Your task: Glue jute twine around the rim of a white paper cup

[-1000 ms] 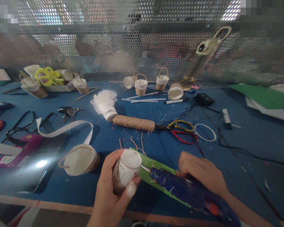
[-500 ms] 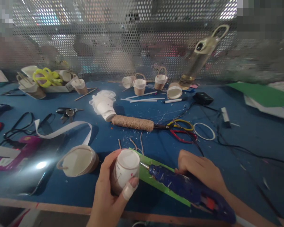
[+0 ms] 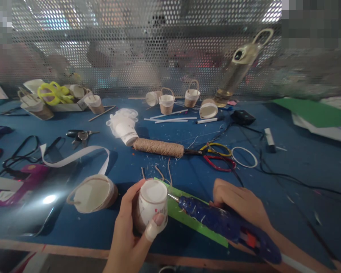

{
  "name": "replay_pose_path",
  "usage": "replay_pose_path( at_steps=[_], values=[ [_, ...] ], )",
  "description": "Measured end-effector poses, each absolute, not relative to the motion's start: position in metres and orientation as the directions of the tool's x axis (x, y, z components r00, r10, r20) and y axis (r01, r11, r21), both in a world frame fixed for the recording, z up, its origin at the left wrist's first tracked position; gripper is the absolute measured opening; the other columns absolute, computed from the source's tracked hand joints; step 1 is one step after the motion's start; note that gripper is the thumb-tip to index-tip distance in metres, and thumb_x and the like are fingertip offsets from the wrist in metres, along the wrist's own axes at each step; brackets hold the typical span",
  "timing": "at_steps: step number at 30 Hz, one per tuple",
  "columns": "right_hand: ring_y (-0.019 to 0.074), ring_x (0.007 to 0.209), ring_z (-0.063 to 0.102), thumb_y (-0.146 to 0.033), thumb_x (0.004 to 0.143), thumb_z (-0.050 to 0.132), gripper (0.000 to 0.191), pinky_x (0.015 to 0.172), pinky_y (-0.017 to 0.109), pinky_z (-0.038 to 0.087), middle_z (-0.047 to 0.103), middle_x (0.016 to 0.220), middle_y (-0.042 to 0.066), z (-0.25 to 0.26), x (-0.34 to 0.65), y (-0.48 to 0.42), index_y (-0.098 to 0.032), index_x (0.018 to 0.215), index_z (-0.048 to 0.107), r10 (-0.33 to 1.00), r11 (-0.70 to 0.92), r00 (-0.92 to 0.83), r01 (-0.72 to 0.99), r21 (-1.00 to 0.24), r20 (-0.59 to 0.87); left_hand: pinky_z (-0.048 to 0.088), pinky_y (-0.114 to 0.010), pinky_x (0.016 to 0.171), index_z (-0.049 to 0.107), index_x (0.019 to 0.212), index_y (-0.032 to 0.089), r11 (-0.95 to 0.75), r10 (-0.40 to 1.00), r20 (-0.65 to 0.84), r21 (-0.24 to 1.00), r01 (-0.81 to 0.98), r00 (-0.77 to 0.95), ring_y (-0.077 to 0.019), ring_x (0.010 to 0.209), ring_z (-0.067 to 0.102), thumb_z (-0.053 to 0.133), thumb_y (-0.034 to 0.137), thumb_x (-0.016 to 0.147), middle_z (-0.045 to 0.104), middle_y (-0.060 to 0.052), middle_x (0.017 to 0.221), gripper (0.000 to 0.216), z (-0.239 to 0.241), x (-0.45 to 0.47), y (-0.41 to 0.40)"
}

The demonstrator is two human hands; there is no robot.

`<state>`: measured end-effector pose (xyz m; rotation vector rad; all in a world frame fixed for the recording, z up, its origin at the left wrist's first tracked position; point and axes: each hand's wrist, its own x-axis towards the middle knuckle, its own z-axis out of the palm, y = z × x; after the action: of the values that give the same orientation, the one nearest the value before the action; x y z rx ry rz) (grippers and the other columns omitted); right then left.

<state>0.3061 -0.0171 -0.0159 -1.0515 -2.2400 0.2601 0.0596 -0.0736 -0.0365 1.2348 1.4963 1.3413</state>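
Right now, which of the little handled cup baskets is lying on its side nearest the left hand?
The basket just beside the left hand, mouth toward the camera. The baskets by the mesh stand upright, far off.

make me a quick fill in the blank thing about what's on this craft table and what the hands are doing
1. The left hand grips a small paper ____ wrapped partly in twine.
2. The right hand holds a blue ____ gun, its nozzle at the cup.
3. Under the glue gun lies a strip of ____ paper.
4. The twine spool lies on a ____ tabletop.

Missing words: cup; glue; green; blue
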Motion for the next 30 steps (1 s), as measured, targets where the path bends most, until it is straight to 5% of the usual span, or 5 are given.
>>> replay_pose_path(
  at_steps=[11,17,22,25,30],
  values=[
    [0.0153,0.066,0.059,-0.015,0.097,0.056,0.015,0.059,0.027,0.044,0.055,0.08,-0.001,-0.018,0.309,-0.012,-0.027,0.093,0.047,0.726,0.686,-0.422,0.5,-0.529,0.543,0.051,-0.025,0.103,0.059,0.14,0.037,0.06,0.959,-0.069,0.997,-0.042,-0.274,-0.0215,0.128,0.067,0.079,0.049,0.092,0.071,-0.001,0.141,0.054,-0.03,0.06,-0.071],
    [0.019,0.082,0.072,-0.016,0.093,0.064,0.019,0.065,0.027,0.05,0.067,0.096,0.003,-0.024,0.311,-0.01,-0.027,0.104,0.053,0.746,0.65,-0.34,0.557,-0.517,0.573,0.054,-0.027,0.09,0.074,0.129,0.035,0.16,0.983,-0.177,0.962,-0.22,-0.059,-0.0252,0.109,0.071,0.091,0.059,0.071,0.076,-0.002,0.125,0.065,-0.026,0.046,-0.066],
    [0.0167,0.074,0.07,-0.011,0.097,0.054,0.016,0.065,0.027,0.05,0.067,0.09,0.001,-0.027,0.305,-0.011,-0.027,0.098,0.053,0.729,0.645,-0.288,0.594,-0.481,0.622,0.043,-0.045,0.115,0.074,0.137,0.034,0.227,0.965,-0.182,0.937,-0.264,0.187,-0.0424,0.144,0.049,0.089,0.065,0.069,0.064,-0.008,0.15,0.076,-0.034,0.039,-0.06],
    [0.0166,0.074,0.071,-0.011,0.098,0.053,0.016,0.065,0.026,0.051,0.067,0.089,0.002,-0.029,0.305,-0.01,-0.027,0.099,0.053,0.715,0.666,-0.312,0.577,-0.473,0.626,0.034,-0.048,0.124,0.074,0.136,0.039,0.167,0.954,-0.099,0.96,-0.227,0.284,-0.0415,0.157,0.033,0.087,0.063,0.075,0.055,-0.004,0.161,0.067,-0.036,0.04,-0.057],
    [0.0168,0.073,0.07,-0.013,0.099,0.053,0.014,0.064,0.026,0.051,0.067,0.089,0.002,-0.031,0.308,-0.009,-0.027,0.098,0.053,0.722,0.668,-0.344,0.575,-0.473,0.601,0.037,-0.05,0.122,0.074,0.135,0.041,0.18,0.929,-0.087,0.955,-0.234,0.358,-0.0405,0.157,0.035,0.087,0.054,0.08,0.052,-0.005,0.163,0.058,-0.026,0.043,-0.056]
  ],
)
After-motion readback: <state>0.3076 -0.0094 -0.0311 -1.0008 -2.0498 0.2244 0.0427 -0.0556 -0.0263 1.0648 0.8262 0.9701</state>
